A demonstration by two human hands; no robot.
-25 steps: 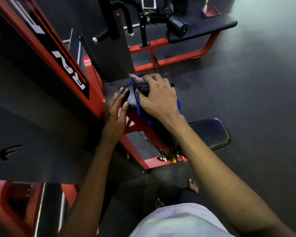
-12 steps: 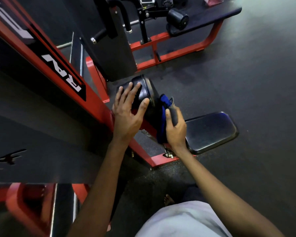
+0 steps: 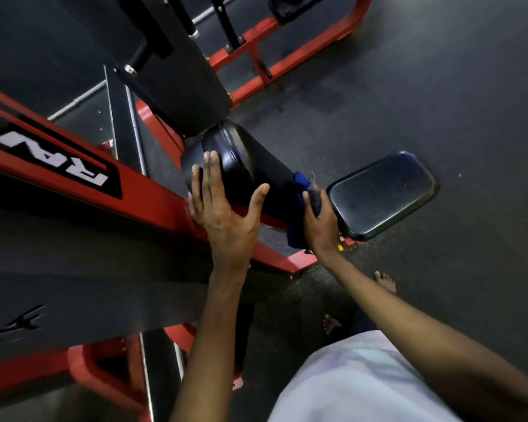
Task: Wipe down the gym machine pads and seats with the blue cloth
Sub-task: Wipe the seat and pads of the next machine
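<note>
Along the machine's left side, the red frame beam (image 3: 153, 202) is running diagonally beneath its white lettering. Beside it, the person's left hand (image 3: 226, 220) is resting open on the near side of the black pad (image 3: 244, 159), fingers straight and spread, thumb splayed, apparently bracing the pad so it is not shifting under pressure. Further right, the blue cloth (image 3: 300, 180) is sitting bunched against the pad's lower end. The right hand (image 3: 322, 229) is gripping it, fingers curled round the fabric to press it onto the vinyl. Just beyond that hand, the black seat (image 3: 381, 193) is waiting, probably next for wiping, above the dark floor (image 3: 439, 86).
</note>
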